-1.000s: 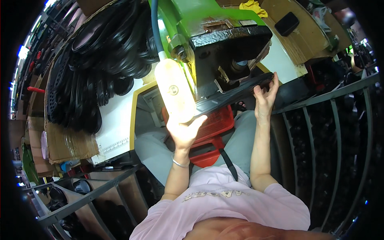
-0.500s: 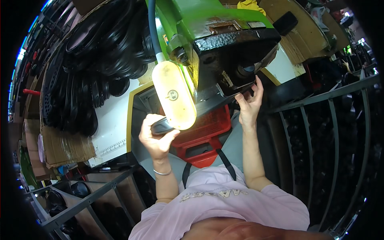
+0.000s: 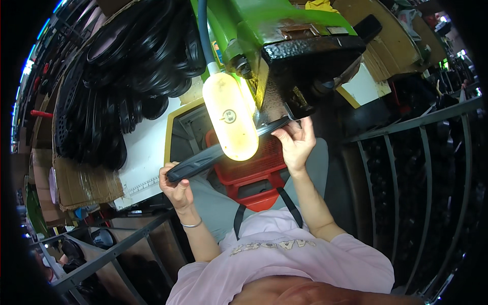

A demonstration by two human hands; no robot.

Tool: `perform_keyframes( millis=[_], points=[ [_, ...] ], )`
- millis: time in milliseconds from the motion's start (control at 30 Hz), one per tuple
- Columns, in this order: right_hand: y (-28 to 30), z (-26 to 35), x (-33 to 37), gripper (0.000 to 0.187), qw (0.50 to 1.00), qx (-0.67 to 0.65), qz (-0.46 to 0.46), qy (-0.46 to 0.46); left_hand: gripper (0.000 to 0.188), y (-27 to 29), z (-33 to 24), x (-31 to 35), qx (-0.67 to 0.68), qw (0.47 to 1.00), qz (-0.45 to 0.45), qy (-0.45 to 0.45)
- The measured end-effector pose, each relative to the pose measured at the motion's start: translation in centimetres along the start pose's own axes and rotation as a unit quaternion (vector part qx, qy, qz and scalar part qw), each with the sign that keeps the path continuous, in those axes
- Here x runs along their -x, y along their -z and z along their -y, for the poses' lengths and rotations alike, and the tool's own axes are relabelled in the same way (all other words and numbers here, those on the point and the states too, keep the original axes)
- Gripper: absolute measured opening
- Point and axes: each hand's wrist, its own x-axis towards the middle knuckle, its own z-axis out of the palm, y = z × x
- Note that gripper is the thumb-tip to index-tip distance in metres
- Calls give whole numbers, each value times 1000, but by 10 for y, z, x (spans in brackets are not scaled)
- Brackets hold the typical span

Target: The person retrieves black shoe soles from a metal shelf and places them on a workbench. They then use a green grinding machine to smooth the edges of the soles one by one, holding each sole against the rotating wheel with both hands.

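Observation:
A long black shoe sole (image 3: 199,163) lies slantwise between my hands under the head of a green and black machine (image 3: 310,63). At its near left end, my left hand (image 3: 177,190) pinches it between thumb and fingers. My right hand (image 3: 296,145) grips its other end, right against the machine's dark lower edge. The middle of the sole is hidden by a glowing oblong lamp (image 3: 230,117), which hangs from a blue-grey cable.
Left of the machine, many black soles (image 3: 147,66) are heaped in a cardboard box (image 3: 91,185) by a white tabletop (image 3: 145,152). A red plastic crate (image 3: 249,175) sits below my hands. Metal rails (image 3: 422,124) run along the right and lower left.
Both hands have shifted left with the sole, and more of it now shows from under the lamp. My right hand has come lower, away from the machine's far side.

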Motion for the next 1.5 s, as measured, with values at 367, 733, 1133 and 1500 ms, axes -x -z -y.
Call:
perform_keyframes(
  millis=[367, 733, 1133, 1500],
  points=[
    [-6, 4, -4, 56, 907, 312, 72, 275, 29, -12, 52, -5, -412, 890, 177, 80],
    [50, -63, 31, 53, 988, 15, 89, -126, 24, -166, 50, -19, -268, 939, 209, -60],
    [148, -87, 71, 58, 889, -187, 44, -416, 22, -168, 67, 5, -222, 967, 102, -67],
    [119, -115, 57, 61, 862, -270, 102, -417, 32, -179, 72, 2, -115, 991, 73, 9]
  ],
)
